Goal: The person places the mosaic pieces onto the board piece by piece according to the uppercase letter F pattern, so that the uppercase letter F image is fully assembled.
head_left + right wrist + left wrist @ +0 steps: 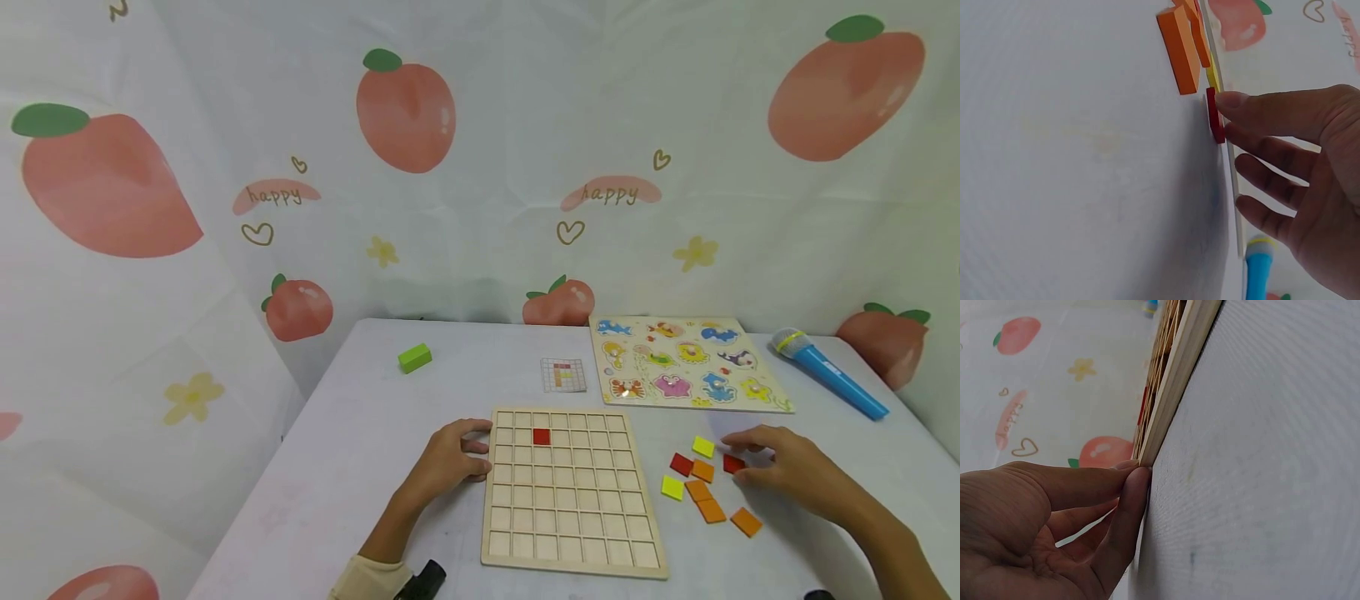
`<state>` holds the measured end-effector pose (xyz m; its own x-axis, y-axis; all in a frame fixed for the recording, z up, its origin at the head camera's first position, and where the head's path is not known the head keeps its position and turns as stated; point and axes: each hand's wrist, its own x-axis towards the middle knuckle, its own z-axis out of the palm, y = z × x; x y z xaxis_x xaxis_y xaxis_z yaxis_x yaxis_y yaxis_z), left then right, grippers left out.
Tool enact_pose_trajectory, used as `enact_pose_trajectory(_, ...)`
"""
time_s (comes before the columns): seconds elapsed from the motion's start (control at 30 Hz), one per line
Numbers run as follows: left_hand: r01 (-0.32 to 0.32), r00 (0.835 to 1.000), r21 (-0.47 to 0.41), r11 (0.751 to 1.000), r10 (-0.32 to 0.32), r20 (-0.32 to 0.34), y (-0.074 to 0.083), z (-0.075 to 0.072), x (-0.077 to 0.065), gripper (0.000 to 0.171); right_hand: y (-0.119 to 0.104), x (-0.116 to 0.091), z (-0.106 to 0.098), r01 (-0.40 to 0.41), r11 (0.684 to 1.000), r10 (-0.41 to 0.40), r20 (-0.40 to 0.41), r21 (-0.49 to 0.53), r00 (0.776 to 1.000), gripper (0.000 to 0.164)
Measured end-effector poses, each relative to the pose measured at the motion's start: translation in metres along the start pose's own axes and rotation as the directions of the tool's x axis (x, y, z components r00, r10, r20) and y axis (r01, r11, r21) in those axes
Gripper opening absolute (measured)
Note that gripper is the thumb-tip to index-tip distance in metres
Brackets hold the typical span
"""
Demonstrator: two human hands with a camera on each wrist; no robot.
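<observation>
A wooden grid board (570, 500) lies on the table with one red tile (542, 437) in a square of its second row. At the board's left edge, my left hand (450, 454) pinches the rim between thumb and finger, which the left wrist view shows close up (1054, 525). Over on the right, my right hand (795, 471) hovers low around another red tile (733, 463), thumb and index finger apart on either side of it. In the right wrist view, the thumb (1279, 112) is close to that tile (1214, 115); whether it touches is unclear.
Loose yellow (703, 447), red (681, 464) and orange tiles (746, 522) lie between board and right hand. Farther back are a pattern card (564, 376), an animal puzzle board (682, 360), a blue toy microphone (832, 375) and a green block (415, 358).
</observation>
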<state>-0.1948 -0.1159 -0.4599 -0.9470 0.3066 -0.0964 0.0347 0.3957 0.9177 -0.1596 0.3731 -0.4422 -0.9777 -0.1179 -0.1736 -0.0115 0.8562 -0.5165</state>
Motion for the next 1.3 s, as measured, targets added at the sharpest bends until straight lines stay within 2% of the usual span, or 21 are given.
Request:
enact_pose_trajectory(0.4, 0.008, 1.0, -0.005, 1.0, -0.008, -0.002, -0.0013, -0.0001, 0.0006, 0.063, 0.006, -0.0011, -0.0012, -0.025, 0.999, 0.027, 0.054, -0.023, 0.998, 0.04)
enact_pose_trajectory(0.97, 0.017, 1.0, -0.013, 1.0, -0.017, 0.003, -0.0007, -0.0005, 0.0002, 0.063, 0.0054, 0.0029, 0.0001, -0.042, 0.998, 0.045, 0.08, -0.042, 0.996, 0.039)
enact_pose_trajectory(1.3, 0.018, 1.0, -0.019, 1.0, -0.018, 0.001, -0.0015, -0.0001, 0.0001, 0.063, 0.001, 0.002, -0.0001, -0.015, 0.999, 0.016, 0.037, -0.045, 0.999, 0.038)
